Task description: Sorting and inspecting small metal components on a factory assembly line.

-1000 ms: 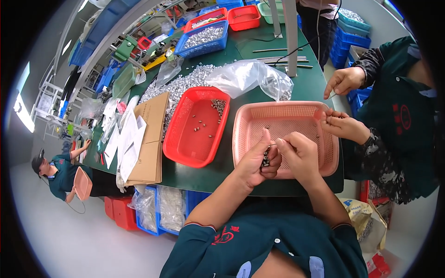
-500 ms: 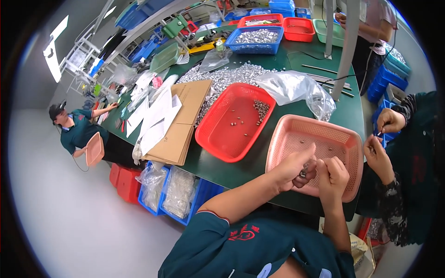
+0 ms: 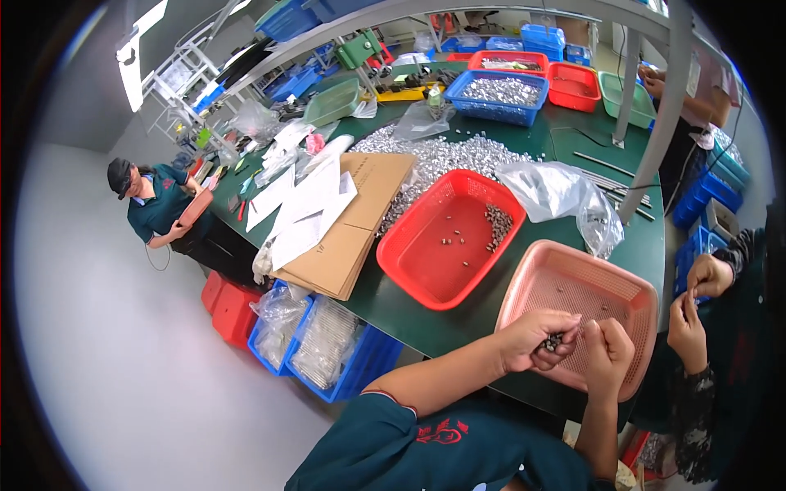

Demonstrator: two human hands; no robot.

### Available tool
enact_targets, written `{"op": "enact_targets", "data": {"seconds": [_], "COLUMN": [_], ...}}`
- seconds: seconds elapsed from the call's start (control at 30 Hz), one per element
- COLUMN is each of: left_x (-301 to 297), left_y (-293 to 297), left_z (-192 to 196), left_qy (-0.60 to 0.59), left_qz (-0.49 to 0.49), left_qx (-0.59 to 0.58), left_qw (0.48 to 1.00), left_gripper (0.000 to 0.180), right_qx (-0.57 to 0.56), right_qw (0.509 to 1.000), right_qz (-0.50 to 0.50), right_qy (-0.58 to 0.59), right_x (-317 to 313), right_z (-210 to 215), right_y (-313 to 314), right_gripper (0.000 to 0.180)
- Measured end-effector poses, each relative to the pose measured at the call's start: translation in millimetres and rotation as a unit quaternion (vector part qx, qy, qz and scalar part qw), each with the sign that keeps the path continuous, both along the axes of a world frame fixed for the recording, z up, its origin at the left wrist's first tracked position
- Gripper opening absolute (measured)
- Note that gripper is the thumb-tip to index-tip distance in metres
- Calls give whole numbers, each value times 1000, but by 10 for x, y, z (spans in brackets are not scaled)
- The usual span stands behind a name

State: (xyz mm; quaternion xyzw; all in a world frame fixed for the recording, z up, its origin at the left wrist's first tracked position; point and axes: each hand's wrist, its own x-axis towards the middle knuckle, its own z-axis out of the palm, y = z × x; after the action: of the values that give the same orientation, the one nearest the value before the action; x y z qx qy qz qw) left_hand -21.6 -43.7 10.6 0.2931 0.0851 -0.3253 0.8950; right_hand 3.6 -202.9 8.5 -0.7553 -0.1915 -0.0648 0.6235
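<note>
My left hand is curled around a handful of small dark grey metal cylinders, some showing between its fingers. Close beside it, my right hand is closed with thumb and fingers together; whatever it grips is hidden. Both hands are over a pink perforated basket at the table's near edge, with a few small cylinders lying in it. To its left stands a red basket, where more of these cylinders are heaped along the right side and a few are scattered on the bottom.
Shiny metal pieces cover the table behind the red basket. Flattened cardboard and papers lie left. A clear plastic bag and rods lie right, near a metal post. Co-worker's hands are close at my right.
The view has shifted, so the table sits lower and farther right. My left thumb has lowered toward the fingers. The person at far left now has both hands on a pink basket.
</note>
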Motion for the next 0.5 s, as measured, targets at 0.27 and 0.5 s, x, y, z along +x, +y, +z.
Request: {"op": "enact_targets", "data": {"seconds": [0.27,0.5], "left_x": [-75,23], "left_y": [1,-6], "left_z": [18,26], "left_qy": [-32,-10], "left_qz": [13,-6], "left_qx": [69,65], "left_qw": [997,998], "left_gripper": [50,51], "right_qx": [30,30], "right_qw": [996,995], "right_qz": [64,-1], "right_qy": [59,91], "right_x": [20,34], "right_z": [117,26], "right_y": [13,18], "right_gripper": [20,22]}}
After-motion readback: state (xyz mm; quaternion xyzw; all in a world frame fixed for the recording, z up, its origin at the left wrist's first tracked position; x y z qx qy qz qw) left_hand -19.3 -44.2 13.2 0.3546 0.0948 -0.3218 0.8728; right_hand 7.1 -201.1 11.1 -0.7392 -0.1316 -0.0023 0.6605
